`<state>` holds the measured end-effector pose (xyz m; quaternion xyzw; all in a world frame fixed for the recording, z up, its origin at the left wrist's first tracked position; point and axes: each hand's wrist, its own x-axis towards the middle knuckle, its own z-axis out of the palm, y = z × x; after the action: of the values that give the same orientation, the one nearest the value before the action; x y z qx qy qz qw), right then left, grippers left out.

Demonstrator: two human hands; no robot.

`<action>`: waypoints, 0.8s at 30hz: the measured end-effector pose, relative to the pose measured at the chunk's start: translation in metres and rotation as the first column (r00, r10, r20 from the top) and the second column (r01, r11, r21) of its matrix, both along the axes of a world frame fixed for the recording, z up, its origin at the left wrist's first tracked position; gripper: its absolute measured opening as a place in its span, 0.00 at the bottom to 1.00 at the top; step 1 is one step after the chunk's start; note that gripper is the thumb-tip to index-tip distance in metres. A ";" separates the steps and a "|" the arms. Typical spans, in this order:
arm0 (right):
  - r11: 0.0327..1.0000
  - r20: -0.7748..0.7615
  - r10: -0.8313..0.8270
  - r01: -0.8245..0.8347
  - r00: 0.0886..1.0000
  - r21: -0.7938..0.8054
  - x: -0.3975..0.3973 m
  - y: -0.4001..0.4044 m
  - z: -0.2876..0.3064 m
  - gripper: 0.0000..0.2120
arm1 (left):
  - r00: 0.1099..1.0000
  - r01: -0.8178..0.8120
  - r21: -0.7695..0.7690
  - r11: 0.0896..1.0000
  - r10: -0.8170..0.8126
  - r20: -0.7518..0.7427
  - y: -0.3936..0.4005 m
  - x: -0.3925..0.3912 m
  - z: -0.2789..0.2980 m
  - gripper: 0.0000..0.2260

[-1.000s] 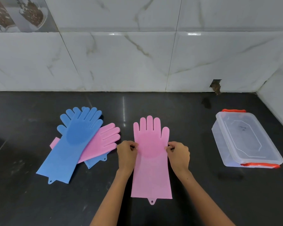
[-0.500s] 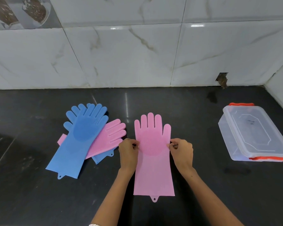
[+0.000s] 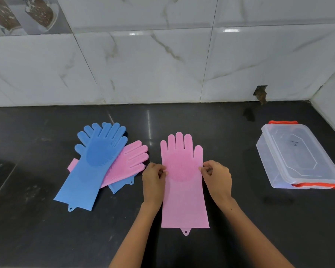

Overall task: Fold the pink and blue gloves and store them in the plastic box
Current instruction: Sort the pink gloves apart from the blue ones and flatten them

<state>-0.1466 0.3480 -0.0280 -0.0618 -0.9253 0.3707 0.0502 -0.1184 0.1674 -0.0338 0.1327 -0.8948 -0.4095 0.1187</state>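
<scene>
A pink glove [image 3: 184, 200] lies flat on the black counter, fingers pointing at the wall. My left hand [image 3: 153, 180] pinches its left edge at palm height. My right hand [image 3: 218, 177] pinches the right edge at the same height. To the left is a pile: a blue glove [image 3: 93, 165] on top, a second pink glove [image 3: 130, 161] under it, and another blue glove [image 3: 120, 185] mostly hidden at the bottom. The clear plastic box [image 3: 296, 157] with orange clips stands at the right, its lid on.
The black counter [image 3: 46, 238] meets a white marble-tiled wall [image 3: 162, 70] at the back and another wall at the far right, close behind the box. A small hole [image 3: 260, 92] shows in the back wall's tiles.
Both hands stay pinched on the pink glove's edges. The view has shifted slightly; the glove lies in the same place.
</scene>
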 end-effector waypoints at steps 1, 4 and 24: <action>1.000 -0.014 0.013 -0.013 1.000 0.010 0.001 0.000 0.001 0.04 | 1.000 0.004 0.002 1.000 -0.004 -0.008 -0.001 0.003 0.001 0.04; 0.996 -0.052 0.090 -0.090 0.995 0.010 0.005 -0.008 0.004 0.05 | 0.999 -0.007 -0.003 1.000 0.007 -0.044 -0.008 0.016 0.006 0.03; 0.497 0.086 0.805 -0.747 0.587 0.441 -0.029 -0.171 0.019 0.20 | 0.982 0.098 -0.453 0.886 -0.013 0.186 -0.160 0.046 0.010 0.13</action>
<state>-0.1757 0.1772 -0.0091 0.3984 -0.9049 0.1418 -0.0489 -0.0725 0.0073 -0.0238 0.1111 -0.9767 -0.1755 0.0545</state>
